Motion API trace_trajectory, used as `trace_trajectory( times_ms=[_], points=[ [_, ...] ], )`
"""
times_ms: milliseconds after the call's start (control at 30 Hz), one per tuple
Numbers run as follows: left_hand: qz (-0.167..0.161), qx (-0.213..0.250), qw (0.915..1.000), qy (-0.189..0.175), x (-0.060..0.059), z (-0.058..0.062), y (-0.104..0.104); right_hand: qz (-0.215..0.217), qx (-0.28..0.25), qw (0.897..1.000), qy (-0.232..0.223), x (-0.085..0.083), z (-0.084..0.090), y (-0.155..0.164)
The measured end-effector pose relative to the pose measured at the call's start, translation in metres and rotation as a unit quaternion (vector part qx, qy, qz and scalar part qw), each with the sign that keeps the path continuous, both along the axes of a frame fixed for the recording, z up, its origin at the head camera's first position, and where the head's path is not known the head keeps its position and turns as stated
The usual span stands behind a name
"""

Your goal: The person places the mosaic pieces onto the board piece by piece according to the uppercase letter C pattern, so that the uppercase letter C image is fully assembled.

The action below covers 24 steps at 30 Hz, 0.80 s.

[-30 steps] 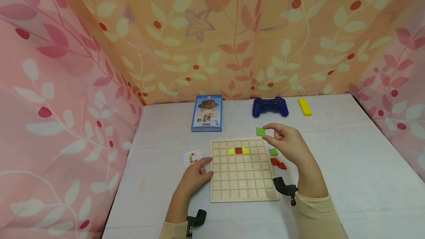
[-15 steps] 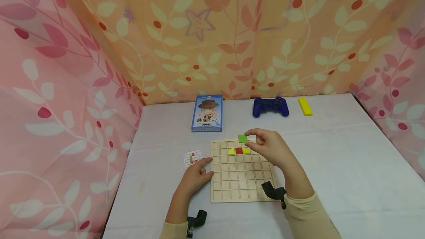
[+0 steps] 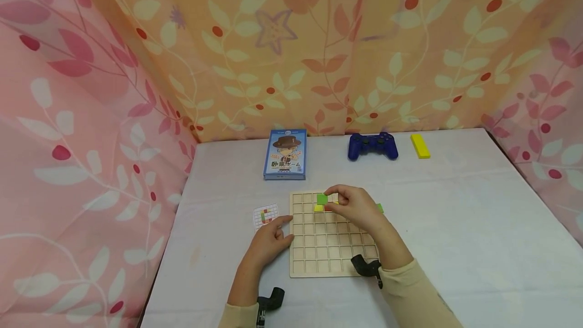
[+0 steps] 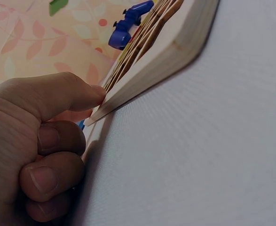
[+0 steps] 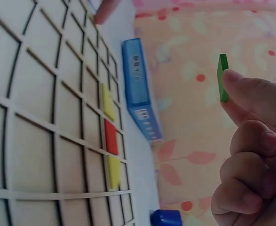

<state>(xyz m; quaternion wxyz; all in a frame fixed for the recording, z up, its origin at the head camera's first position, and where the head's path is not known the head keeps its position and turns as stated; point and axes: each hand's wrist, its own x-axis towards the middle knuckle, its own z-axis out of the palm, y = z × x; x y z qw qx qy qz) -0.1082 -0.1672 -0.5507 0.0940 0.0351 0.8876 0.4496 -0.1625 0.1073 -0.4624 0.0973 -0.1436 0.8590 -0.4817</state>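
Between thumb and index finger, my right hand pinches a green square tile, raised over the far rows of the wooden grid board. The right wrist view shows this green tile edge-on, other fingers curled below. Two yellow rounded pieces with a red square tile between them lie in the board's cells; my right hand partly covers them in the head view. My left hand touches the board's left edge with index finger and thumb apart; its remaining fingers are curled in the left wrist view.
A small pattern card lies left of the board. Behind stand a blue game box, a blue game controller and a yellow block. Another green tile shows past my right hand, at the board's right side.
My right hand has carried the green tile leftward and nearer, from beyond the board's far right corner to over its far rows. The left hand stays at the board's edge.
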Motion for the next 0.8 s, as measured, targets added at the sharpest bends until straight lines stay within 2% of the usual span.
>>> trace_trajectory(
  times_ms=[167, 467, 633, 800],
  points=[
    [-0.003, -0.004, 1.0, 0.001, -0.001, -0.001, 0.0, 0.003, 0.006, 1.0, -0.004, -0.003, -0.016, -0.003],
    [-0.006, -0.012, 0.9999, 0.004, -0.002, 0.0, -0.001, 0.007, 0.051, 0.999, -0.008, -0.006, -0.042, -0.01],
    [-0.006, -0.016, 0.9998, 0.007, -0.001, 0.001, -0.001, -0.006, 0.082, 0.997, -0.015, -0.004, -0.049, -0.011],
    [-0.004, -0.015, 0.9999, 0.001, -0.001, 0.0, 0.0, -0.007, 0.087, 0.996, -0.018, -0.001, -0.054, -0.012]
  ],
)
